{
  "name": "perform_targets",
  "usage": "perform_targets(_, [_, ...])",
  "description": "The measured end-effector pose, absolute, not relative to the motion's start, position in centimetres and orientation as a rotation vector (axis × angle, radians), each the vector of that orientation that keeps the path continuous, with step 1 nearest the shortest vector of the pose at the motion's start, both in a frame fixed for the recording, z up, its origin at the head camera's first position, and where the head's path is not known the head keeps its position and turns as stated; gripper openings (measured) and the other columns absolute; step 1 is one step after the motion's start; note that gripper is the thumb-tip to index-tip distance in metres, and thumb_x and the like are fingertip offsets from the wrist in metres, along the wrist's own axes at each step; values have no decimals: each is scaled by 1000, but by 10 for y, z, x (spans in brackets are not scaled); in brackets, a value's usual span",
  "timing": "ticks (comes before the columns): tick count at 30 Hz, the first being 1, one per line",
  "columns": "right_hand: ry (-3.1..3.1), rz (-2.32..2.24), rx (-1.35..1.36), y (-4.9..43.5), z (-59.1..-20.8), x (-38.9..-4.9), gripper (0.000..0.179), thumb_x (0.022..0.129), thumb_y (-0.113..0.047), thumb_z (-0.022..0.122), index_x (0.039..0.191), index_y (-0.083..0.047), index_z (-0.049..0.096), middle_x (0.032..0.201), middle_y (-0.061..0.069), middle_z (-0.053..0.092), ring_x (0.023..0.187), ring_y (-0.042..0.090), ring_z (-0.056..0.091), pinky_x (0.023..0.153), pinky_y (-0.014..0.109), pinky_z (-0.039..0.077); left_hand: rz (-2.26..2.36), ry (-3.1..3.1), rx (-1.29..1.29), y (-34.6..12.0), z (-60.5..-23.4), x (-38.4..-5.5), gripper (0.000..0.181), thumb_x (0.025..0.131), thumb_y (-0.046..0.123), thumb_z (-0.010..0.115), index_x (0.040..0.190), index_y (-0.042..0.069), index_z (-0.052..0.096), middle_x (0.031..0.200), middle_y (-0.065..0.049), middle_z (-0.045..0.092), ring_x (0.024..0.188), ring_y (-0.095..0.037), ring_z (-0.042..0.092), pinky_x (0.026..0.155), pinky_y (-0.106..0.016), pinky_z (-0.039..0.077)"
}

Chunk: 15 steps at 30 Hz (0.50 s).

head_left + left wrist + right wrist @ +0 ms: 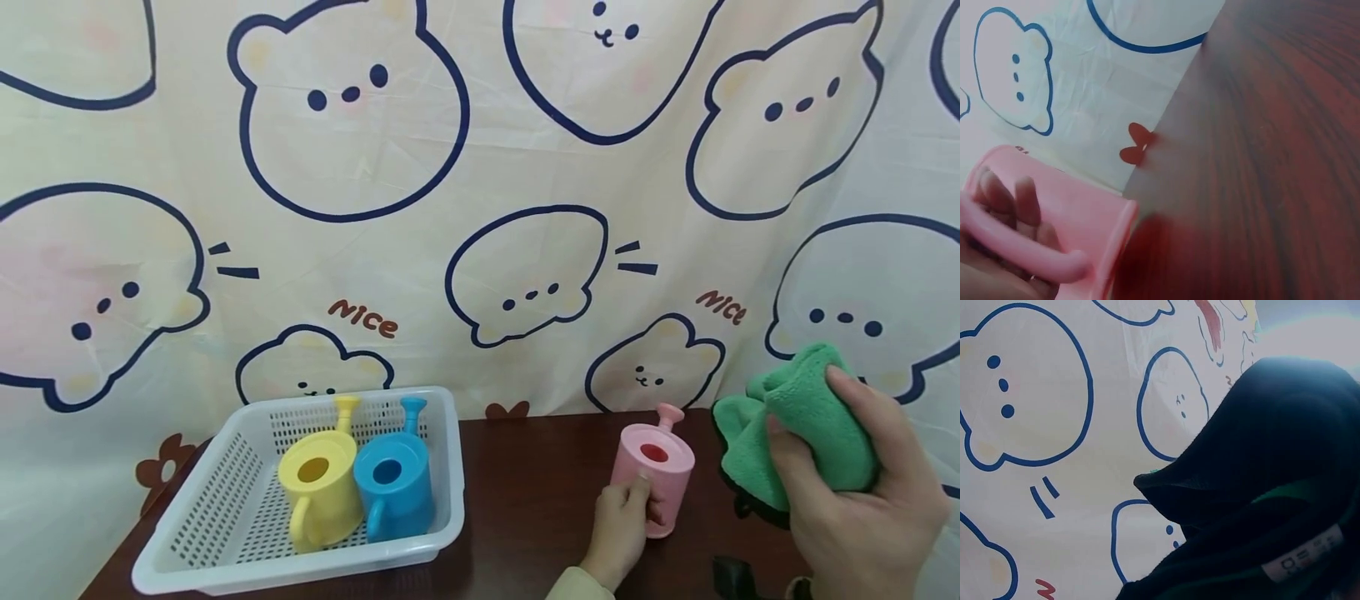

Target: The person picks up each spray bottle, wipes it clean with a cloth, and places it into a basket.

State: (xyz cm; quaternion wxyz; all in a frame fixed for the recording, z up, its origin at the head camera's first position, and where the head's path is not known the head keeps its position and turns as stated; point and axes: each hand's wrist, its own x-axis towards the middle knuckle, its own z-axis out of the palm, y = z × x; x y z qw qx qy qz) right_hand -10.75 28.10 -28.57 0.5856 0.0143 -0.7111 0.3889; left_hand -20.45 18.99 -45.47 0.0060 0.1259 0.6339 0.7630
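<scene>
A pink toy watering can (654, 479) stands on the dark table at the right, its spout pointing to the back. My left hand (621, 521) grips its handle (1029, 250); in the left wrist view the fingers (1027, 200) pass between the handle and the can's body. Held up at the far right, a green cloth (813, 425) is bunched in my right hand (870, 492), thumb and fingers around it. The right wrist view shows the cloth (1272, 456) dark against the light, with a white label (1304, 553) on it.
A white perforated basket (217, 517) stands at the left of the table (525, 492). A yellow watering can (322, 487) and a blue watering can (395, 487) sit side by side in it. Behind the table hangs a curtain (405, 267) printed with bear faces.
</scene>
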Motion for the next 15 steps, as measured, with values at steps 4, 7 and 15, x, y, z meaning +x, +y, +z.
perform_targets(4, [-1648,905,53,281,-287,-107,51,88,7,72,138,0,66,129,-22,65,107,-1,57,100,14,44,2459,1920,403,186,-453,-208,41,104,19,56,78,-9,71,70,-24,72,58,0,61,58,-19,54])
perform_targets(7, [-1626,907,62,282,-287,-108,50,88,6,72,137,0,67,128,-21,65,106,-1,57,98,14,44,2490,1899,413,183,-450,-211,43,105,21,55,79,-10,70,71,-24,72,57,-1,61,56,-19,54])
perform_targets(15, [-1581,937,96,282,-287,-109,49,86,11,71,135,4,67,128,-20,68,107,-1,59,100,13,44,2556,1829,417,169,-431,-213,46,110,26,52,83,-10,63,66,-4,62,58,-3,55,56,-16,49])
